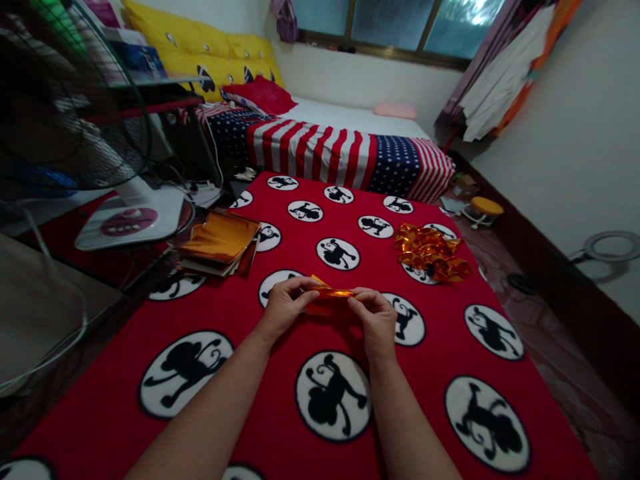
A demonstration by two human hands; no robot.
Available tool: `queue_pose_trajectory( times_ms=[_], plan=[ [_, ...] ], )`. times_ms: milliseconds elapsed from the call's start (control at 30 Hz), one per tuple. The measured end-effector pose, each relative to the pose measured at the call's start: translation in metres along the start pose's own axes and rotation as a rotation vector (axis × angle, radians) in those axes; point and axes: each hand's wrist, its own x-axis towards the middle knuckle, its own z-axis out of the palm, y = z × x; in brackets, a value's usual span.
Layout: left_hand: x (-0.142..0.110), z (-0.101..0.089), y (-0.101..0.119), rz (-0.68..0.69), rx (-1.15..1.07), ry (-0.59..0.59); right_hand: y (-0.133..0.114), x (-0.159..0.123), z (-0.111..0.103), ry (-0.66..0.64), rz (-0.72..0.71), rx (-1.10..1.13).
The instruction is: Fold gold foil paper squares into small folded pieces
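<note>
Orange foil piece, one, above red cloth.
On my feed, left hand and right hand pinch its opposite ends, neither nearer; long axis runs crosswise between them.

Orange foil sheet, partly folded and held level between two hands.
A shiny, metallic orange surface is shown by the sheet, with a bright glint thrown along its narrow upper band. Its left end is pinched by the left hand, its right end by the right hand. A small corner is left jutting up near the left fingers; a darker portion is seen below the band. Whether the red cover is touched cannot be told.
</note>
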Motion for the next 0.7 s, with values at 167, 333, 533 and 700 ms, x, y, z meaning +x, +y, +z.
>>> queue_pose_trajectory(
  times_ms=[167,333,533,700],
  plan=[
    [-0.0007,0.0001,-0.002,0.025,0.075,0.022,0.0008,-0.0013,0.0015,0.079,0.027,0.016],
    [0.0009,0.0001,0.0016,0.185,0.168,0.053,0.0008,-0.0006,0.0026,0.108,0.048,0.041],
    [0.0,-0.0007,0.0048,0.147,0.124,0.044,0.0027,-0.0001,0.0034,0.093,0.044,0.062],
    [-0.0028,0.0027,0.0029,-0.013,0.006,0.043,0.0013,-0.001,0.0019,0.058,0.064,0.06]
  ],
)
